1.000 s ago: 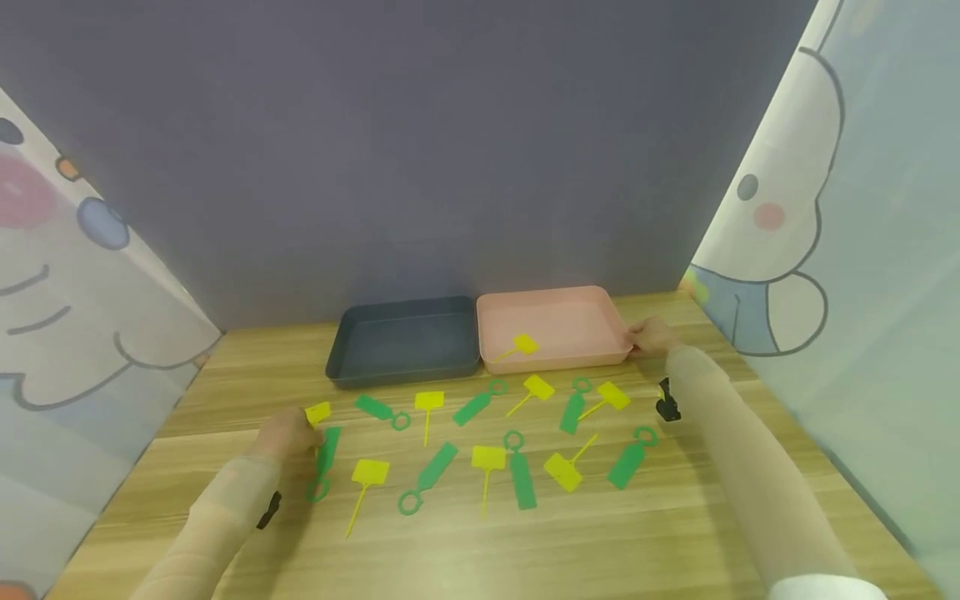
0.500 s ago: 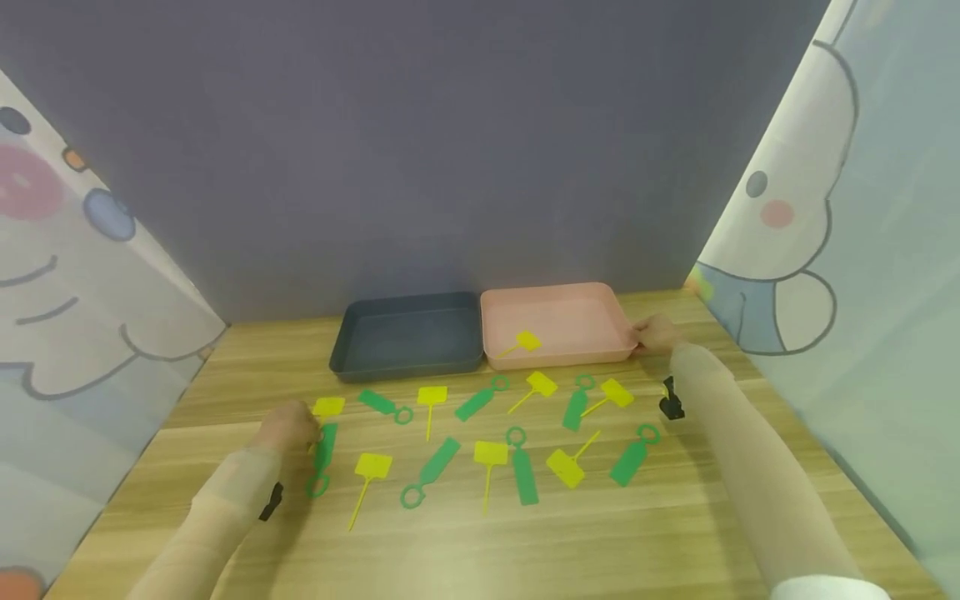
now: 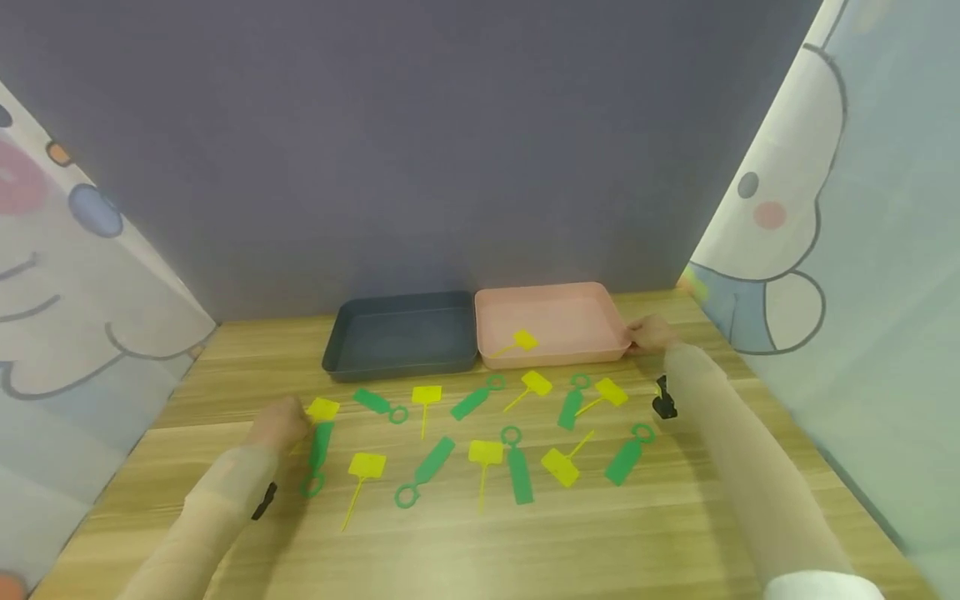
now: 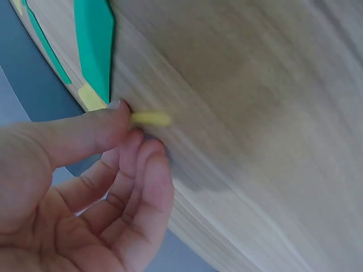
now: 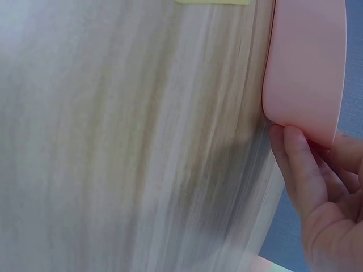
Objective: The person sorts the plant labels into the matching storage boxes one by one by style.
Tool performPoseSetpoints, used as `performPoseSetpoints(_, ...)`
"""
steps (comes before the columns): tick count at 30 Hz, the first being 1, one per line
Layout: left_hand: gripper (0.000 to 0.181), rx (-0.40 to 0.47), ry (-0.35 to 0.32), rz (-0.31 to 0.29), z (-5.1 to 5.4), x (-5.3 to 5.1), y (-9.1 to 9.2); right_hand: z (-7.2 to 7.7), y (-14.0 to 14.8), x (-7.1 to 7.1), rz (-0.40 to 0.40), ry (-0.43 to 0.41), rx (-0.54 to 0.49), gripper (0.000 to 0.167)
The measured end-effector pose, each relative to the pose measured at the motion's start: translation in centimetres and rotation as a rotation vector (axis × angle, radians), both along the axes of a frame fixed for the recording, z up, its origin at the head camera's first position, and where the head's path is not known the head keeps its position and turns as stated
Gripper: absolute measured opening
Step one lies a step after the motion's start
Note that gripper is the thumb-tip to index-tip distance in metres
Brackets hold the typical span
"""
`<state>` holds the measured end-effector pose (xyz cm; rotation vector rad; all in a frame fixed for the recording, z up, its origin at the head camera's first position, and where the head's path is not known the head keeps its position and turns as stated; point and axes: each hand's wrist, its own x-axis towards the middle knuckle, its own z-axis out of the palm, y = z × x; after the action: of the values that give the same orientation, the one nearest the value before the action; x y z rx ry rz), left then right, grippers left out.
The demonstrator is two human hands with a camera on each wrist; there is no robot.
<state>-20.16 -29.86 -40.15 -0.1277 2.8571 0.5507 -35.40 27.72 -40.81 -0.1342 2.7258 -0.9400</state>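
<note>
My left hand (image 3: 277, 427) is at the table's left side, pinching the stem of a yellow T-shaped plant label (image 3: 323, 409) between thumb and fingers. In the left wrist view, the stem's end (image 4: 153, 118) pokes out past the fingertips, and part of the label's plate (image 4: 91, 97) shows behind the thumb. Close by lies a green tag with a ring (image 3: 319, 450). With my right hand (image 3: 654, 334) I hold the front right corner of the pink tray (image 3: 600, 354); fingers touch its end wall in the right wrist view. One yellow label (image 3: 525, 339) lies inside that tray.
Left of the pink tray stands a dark blue tray (image 3: 401, 369), side by side with it. Several yellow labels (image 3: 486, 452) and green ring tags (image 3: 519, 475) are spread over the wooden table (image 3: 465, 558). A grey panel (image 3: 450, 167) rises behind the trays.
My left hand has shifted slightly away from the green ring tag with the yellow plant label, whose stem now shows below the fingers. The right hand stays at the pink tray.
</note>
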Motion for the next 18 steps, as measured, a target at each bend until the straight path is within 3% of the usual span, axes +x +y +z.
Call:
performPoseSetpoints(5, 0.019, -0.076, 0.049, -0.029, 0.0, -0.2, -0.3, -0.3, -0.1, -0.6, -0.01, -0.004, 0.03, 0.036)
performPoseSetpoints(8, 0.017, -0.083, 0.069, -0.051, -0.3, -0.3, -0.2, -1.5, 1.1, -1.7, -0.022, -0.017, -0.02, 0.036)
performPoseSetpoints(9, 0.017, -0.078, 0.07, -0.05, -0.3, -0.3, -0.2, -3.0, 2.1, -2.8, 0.004, 0.004, -0.087, 0.035)
performPoseSetpoints(11, 0.016, -0.074, 0.082, -0.054, -0.3, -0.3, -0.2, -3.7, 2.8, -3.4, 0.01, 0.002, -0.122, 0.035)
performPoseSetpoints(15, 0.016, -0.073, 0.092, -0.058, -0.2, -0.3, -0.3, -3.0, 2.4, -3.0, 0.007, -0.005, -0.091, 0.035)
performPoseSetpoints(16, 0.016, -0.073, 0.088, -0.06, -0.1, -0.3, -0.3, -2.0, 1.8, -2.4, -0.018, -0.027, -0.03, 0.036)
performPoseSetpoints(18, 0.017, -0.059, 0.067, -0.057, 0.0, -0.3, -0.4, -2.8, 2.4, -3.4, -0.007, -0.019, 0.002, 0.036)
